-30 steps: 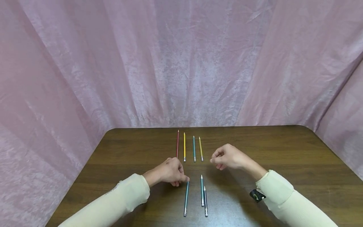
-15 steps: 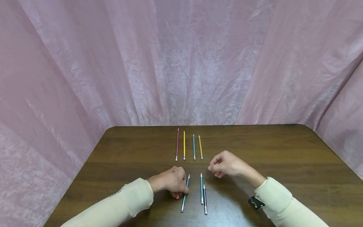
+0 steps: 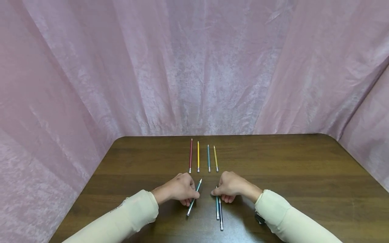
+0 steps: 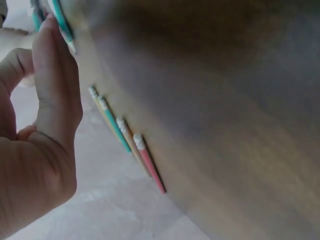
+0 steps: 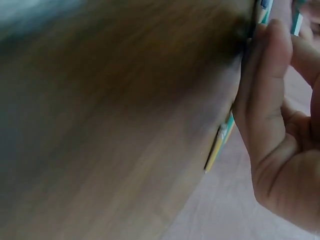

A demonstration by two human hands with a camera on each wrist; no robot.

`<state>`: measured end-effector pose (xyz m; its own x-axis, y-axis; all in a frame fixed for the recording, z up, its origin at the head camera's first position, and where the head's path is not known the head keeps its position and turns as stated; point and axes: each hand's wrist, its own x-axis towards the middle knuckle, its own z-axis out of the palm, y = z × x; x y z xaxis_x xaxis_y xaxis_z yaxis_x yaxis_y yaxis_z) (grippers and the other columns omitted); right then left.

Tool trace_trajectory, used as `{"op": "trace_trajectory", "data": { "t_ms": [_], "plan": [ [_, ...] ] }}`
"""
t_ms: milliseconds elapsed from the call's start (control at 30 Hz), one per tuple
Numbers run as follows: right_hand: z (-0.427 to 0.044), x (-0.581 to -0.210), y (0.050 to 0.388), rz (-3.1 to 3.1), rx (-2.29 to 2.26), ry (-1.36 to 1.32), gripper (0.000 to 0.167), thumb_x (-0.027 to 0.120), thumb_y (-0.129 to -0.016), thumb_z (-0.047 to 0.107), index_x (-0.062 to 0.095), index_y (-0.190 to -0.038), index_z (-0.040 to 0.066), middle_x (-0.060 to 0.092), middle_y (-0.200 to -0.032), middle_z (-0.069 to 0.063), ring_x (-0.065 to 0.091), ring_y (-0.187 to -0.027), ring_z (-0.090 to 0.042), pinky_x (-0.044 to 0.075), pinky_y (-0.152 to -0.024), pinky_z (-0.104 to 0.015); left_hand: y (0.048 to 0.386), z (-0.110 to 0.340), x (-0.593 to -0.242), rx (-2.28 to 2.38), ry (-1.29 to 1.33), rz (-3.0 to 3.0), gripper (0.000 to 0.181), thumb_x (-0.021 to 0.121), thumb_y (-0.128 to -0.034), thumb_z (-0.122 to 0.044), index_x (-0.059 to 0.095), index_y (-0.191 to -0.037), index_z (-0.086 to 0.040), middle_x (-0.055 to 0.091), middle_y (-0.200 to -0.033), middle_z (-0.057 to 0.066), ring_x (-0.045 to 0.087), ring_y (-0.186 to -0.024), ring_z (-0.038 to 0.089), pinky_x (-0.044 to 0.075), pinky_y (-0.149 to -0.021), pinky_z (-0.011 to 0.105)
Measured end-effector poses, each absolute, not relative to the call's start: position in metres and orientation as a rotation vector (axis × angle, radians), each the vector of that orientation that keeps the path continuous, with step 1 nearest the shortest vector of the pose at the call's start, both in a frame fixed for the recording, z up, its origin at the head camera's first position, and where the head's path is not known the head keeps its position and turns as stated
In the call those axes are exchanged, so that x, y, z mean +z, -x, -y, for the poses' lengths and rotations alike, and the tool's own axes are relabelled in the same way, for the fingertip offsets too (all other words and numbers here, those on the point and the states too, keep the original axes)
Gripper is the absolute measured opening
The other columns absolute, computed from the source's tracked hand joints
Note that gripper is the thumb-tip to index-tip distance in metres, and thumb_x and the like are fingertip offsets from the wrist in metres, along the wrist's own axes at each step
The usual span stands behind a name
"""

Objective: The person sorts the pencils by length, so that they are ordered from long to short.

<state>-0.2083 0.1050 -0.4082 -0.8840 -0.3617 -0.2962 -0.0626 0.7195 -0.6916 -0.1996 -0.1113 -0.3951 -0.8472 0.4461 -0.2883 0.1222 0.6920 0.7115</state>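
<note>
Here we see the left hand (image 3: 179, 187) pinching a teal pencil (image 3: 190, 207) over the brown table (image 3: 273, 162), its pale tip pointing away and rightward, its silvery eraser end nearer us. The right hand (image 3: 231, 185) curls over a second teal pencil (image 3: 217, 209), pointing straight away; whether it grips, we cannot tell. Wood stretches widely either side; four pencils (image 3: 198, 157) lie toward the far edge.

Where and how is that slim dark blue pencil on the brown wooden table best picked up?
I'd probably pinch the dark blue pencil by its eraser end, coming from above right, because it lies flat and that end juts past the slim teal pencil close along its left.
</note>
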Motion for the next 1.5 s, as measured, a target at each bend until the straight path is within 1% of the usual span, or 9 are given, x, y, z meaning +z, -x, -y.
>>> {"op": "trace_trajectory", "data": {
  "t_ms": [100,233,467,633,733,967,1200,1333,1500],
  "plan": [
    [-0.099,-0.41,0.209,-2.531,-0.966,0.298,0.031,0.079,-0.083,0.012,0.065,-0.058,0.002,0.06,-0.047,-0.004,0.057,-0.038,-0.009,0.056,-0.042,-0.027,0.202,0.111,-0.392,1.017,-0.419,-2.463,0.02,0.069,-0.0843,-0.004,0.063,-0.065,-0.005,0.062,-0.053,0.004,0.062,-0.045,0.012,0.058,-0.047,0.028],
    [-0.095,-0.41,0.211,-2.541,-0.929,0.304,0.026,0.073,-0.082,0.006,0.064,-0.058,0.003,0.061,-0.047,-0.004,0.058,-0.038,-0.01,0.056,-0.042,-0.027,0.206,0.109,-0.385,1.049,-0.404,-2.48,0.017,0.068,-0.0842,-0.003,0.062,-0.068,-0.004,0.062,-0.053,0.006,0.062,-0.045,0.012,0.059,-0.049,0.03],
    [-0.096,-0.402,0.213,-2.425,-1.052,0.243,0.021,0.067,-0.083,0.004,0.065,-0.062,0.001,0.062,-0.051,-0.006,0.056,-0.04,-0.008,0.057,-0.045,-0.026,0.216,0.103,-0.376,1.112,-0.377,-2.494,0.014,0.069,-0.0837,-0.004,0.065,-0.07,-0.001,0.063,-0.054,0.006,0.061,-0.045,0.01,0.059,-0.05,0.029],
    [-0.106,-0.397,0.217,-2.342,-1.149,0.2,0.016,0.063,-0.083,0.005,0.064,-0.068,0.0,0.064,-0.055,-0.008,0.058,-0.043,-0.01,0.057,-0.046,-0.026,0.22,0.1,-0.373,1.212,-0.365,-2.473,0.012,0.068,-0.0827,-0.001,0.065,-0.071,-0.001,0.063,-0.055,0.006,0.06,-0.045,0.009,0.059,-0.049,0.028],
    [-0.115,-0.392,0.219,-2.314,-1.194,0.195,0.014,0.061,-0.084,0.005,0.062,-0.071,0.0,0.064,-0.058,-0.01,0.059,-0.045,-0.011,0.057,-0.046,-0.026,0.223,0.098,-0.372,1.253,-0.36,-2.453,0.013,0.068,-0.0844,0.0,0.065,-0.072,0.0,0.064,-0.056,0.007,0.061,-0.046,0.01,0.059,-0.05,0.028],
    [-0.134,-0.377,0.222,-2.303,-1.248,0.223,0.015,0.059,-0.085,0.006,0.059,-0.071,0.002,0.065,-0.063,-0.013,0.062,-0.049,-0.013,0.059,-0.049,-0.028,0.234,0.086,-0.367,1.286,-0.355,-2.426,0.01,0.068,-0.0868,0.0,0.069,-0.078,0.004,0.066,-0.058,0.007,0.062,-0.048,0.01,0.06,-0.051,0.027],
    [-0.154,-0.371,0.223,-2.295,-1.277,0.288,0.008,0.057,-0.08,0.0,0.06,-0.073,0.003,0.065,-0.064,-0.008,0.062,-0.053,-0.012,0.059,-0.053,-0.027,0.245,0.066,-0.363,1.325,-0.336,-2.403,0.012,0.069,-0.0886,-0.002,0.07,-0.078,0.005,0.067,-0.059,0.008,0.062,-0.048,0.01,0.06,-0.054,0.028],
    [-0.166,-0.365,0.222,-2.296,-1.299,0.332,0.007,0.055,-0.078,-0.002,0.063,-0.079,0.0,0.063,-0.063,-0.005,0.062,-0.056,-0.012,0.059,-0.054,-0.026,0.251,0.054,-0.36,1.338,-0.328,-2.394,0.013,0.069,-0.09,-0.002,0.071,-0.08,0.005,0.067,-0.06,0.008,0.062,-0.048,0.009,0.061,-0.057,0.03],
    [-0.176,-0.357,0.221,-2.311,-1.356,0.399,0.013,0.057,-0.083,0.001,0.065,-0.09,-0.006,0.063,-0.068,-0.003,0.062,-0.061,-0.013,0.059,-0.056,-0.027,0.263,0.041,-0.357,1.337,-0.302,-2.415,0.014,0.071,-0.0916,-0.006,0.072,-0.08,0.003,0.068,-0.062,0.01,0.063,-0.048,0.009,0.061,-0.057,0.029]
  ]
}}
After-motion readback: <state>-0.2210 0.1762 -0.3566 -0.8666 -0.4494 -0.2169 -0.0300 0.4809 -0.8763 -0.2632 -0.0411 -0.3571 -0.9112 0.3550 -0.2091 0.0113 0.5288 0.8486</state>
